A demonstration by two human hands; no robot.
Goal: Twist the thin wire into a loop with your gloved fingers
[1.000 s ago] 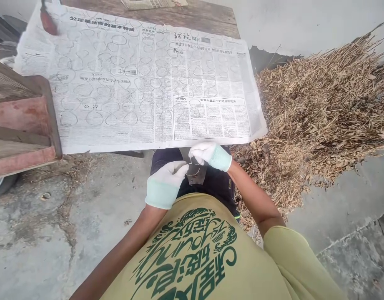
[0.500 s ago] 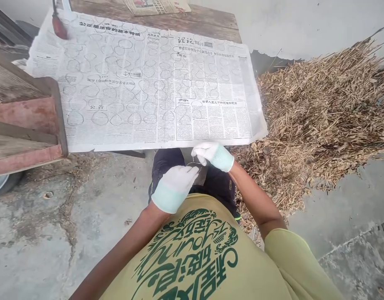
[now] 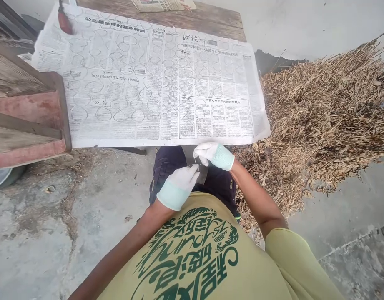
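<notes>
Both my hands wear white gloves with pale green cuffs, close together over my lap at the table's near edge. The fingers of my left hand (image 3: 180, 183) are pinched on a thin wire (image 3: 195, 160). Just above and to the right, my right hand (image 3: 213, 155) is closed on the same wire, fingertips bent down. The wire is very fine, and its full shape is hard to make out. Before me lies a newspaper sheet (image 3: 141, 133) covered with rows of thin dark loops (image 3: 103, 113), many joined in pairs like figure eights.
The newspaper rests on a wooden table (image 3: 217, 21), with a folded paper (image 3: 163, 5) at the back. A red-handled tool (image 3: 65, 23) lies upper left. A wooden stool (image 3: 29, 112) stands left, above a metal basin (image 3: 7, 177). Dry straw (image 3: 329, 121) is heaped at the right.
The view has shifted slightly, so the table and newspaper sit a little further right. My left hand has moved slightly toward the right one, and the wire loop between them shows less.
</notes>
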